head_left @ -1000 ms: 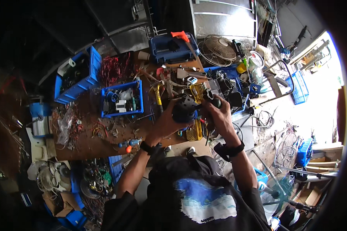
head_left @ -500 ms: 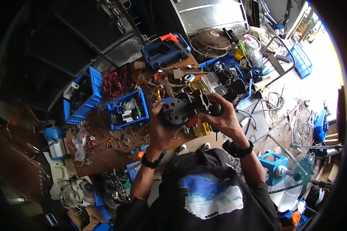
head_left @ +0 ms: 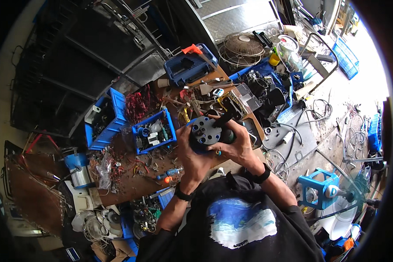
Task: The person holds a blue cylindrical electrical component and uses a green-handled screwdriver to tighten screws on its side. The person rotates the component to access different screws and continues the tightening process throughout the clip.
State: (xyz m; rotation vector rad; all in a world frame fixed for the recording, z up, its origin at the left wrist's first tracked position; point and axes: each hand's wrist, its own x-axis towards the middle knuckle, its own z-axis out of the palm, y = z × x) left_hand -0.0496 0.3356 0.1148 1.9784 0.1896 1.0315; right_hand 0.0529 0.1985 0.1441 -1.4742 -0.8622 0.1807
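My left hand (head_left: 191, 155) is closed round a cylindrical device (head_left: 207, 130) with a blue body and a dark round end plate pierced with several holes, which faces up. My right hand (head_left: 240, 148) grips the other side, round a dark handle-like part (head_left: 223, 119) that sticks out toward the upper right and partly hides what the fingers hold. Beyond the hands lie hand tools and a yellow bit set (head_left: 226, 100) on the brown workbench (head_left: 122, 187). A blue bin of parts (head_left: 137, 149) stands left of my left hand.
Another blue crate (head_left: 118, 120) and tangled red wires (head_left: 137, 102) sit at the back left, a navy toolbox (head_left: 177, 70) at the back. A fan (head_left: 242, 46) stands beyond. Cables (head_left: 321, 107) and a light-blue stool (head_left: 321, 179) are on the cluttered floor at the right.
Both hands have moved slightly lower in view with the device, which has turned so its holed plate now faces up toward me. The surroundings have shifted rightward in the picture.
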